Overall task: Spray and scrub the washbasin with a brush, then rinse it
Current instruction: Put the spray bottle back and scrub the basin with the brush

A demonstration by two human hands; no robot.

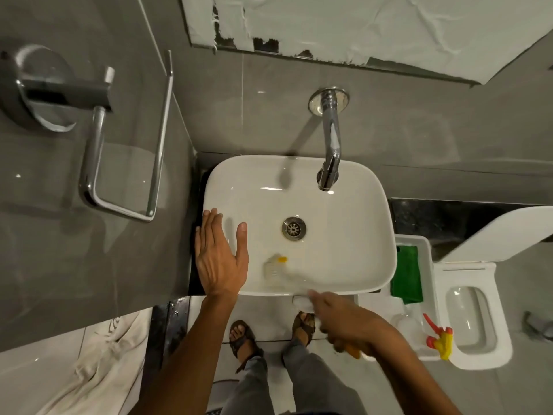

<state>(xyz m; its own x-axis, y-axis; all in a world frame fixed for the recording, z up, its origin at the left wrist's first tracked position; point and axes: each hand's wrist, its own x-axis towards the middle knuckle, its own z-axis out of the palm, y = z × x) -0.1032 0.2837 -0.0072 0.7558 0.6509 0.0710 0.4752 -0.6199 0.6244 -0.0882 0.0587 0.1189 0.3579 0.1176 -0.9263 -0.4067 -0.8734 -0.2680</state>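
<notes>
A white rectangular washbasin [353,211] fills the middle of the view, with a chrome drain [294,228] in its floor. My left hand [220,259] rests flat and open on the basin's left rim. My right hand [344,322] is below the front rim, closed around a white and orange brush handle. The brush head [273,266] is blurred against the front left of the basin floor. A chrome wall tap [330,145] reaches over the back of the basin. No water runs from it.
A white tray [426,250] right of the basin holds a green cloth [406,274] and a spray bottle with a red and yellow trigger [440,339]. A toilet [475,319] stands further right. A chrome towel holder [119,145] juts from the left wall. A pale cloth [98,360] lies lower left.
</notes>
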